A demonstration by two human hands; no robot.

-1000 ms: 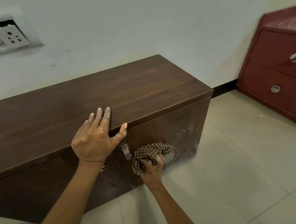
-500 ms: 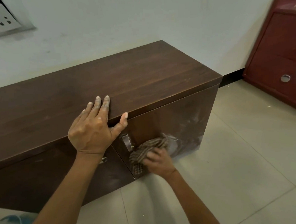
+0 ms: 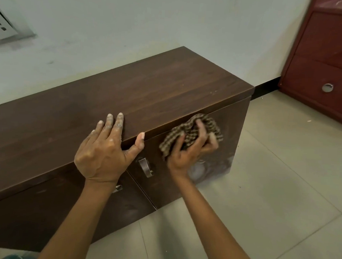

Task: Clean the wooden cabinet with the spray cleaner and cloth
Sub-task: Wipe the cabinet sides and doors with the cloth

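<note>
A long, low dark wooden cabinet (image 3: 158, 93) stands against the wall. My left hand (image 3: 105, 151) rests flat on its top at the front edge, fingers straight, thumb over the edge. My right hand (image 3: 189, 150) grips a bunched brown checked cloth (image 3: 194, 130) and presses it against the upper part of the right door, just under the top edge. Whitish smears (image 3: 199, 170) show on that door below my hand. A metal handle (image 3: 145, 166) sits between my hands. No spray cleaner is in sight.
A red drawer unit (image 3: 324, 64) with round metal knobs stands at the right against the wall. A wall socket plate (image 3: 5, 29) is at the upper left. Beige floor tiles (image 3: 271, 194) spread in front and to the right of the cabinet.
My right hand has carried the cloth from the lower middle of the right door up to just under the top edge. My left hand stays on the cabinet top.
</note>
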